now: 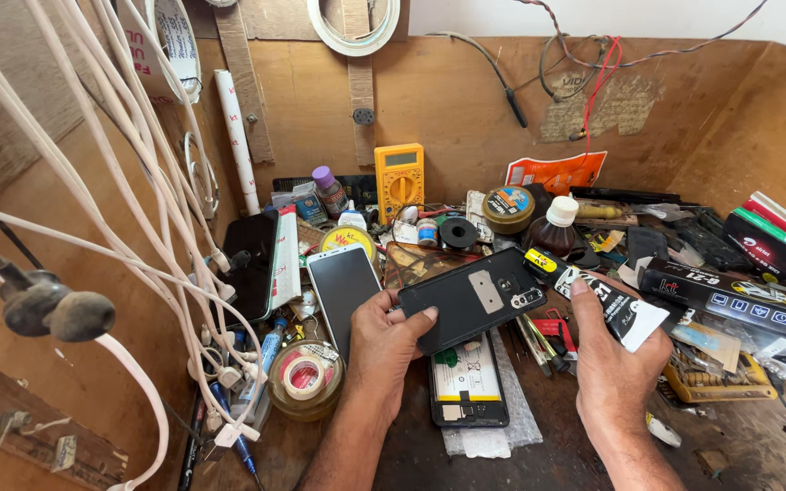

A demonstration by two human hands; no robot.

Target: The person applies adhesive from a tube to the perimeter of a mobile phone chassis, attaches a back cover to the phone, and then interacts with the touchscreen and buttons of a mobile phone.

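My left-hand fingers [408, 320] pinch the lower edge of a matte black phone back cover [470, 298], thumb flat on top, the rest curled beneath it. The cover is a thin rounded rectangle, inner face up, with a pale grey rectangular pad and a small camera cut-out, held tilted above the bench. My right hand [613, 368] grips a glossy black packet with white and yellow print [604, 300], thumb pressed along it, its yellow end just touching the cover's upper corner. Directly below the cover lies an opened phone [468, 382], its white battery showing, on a strip of bubble wrap [493, 427]. A smooth dark-screened phone [346, 289] lies left of my hand, a yellow multimeter [399, 178] stands against the wooden wall behind.
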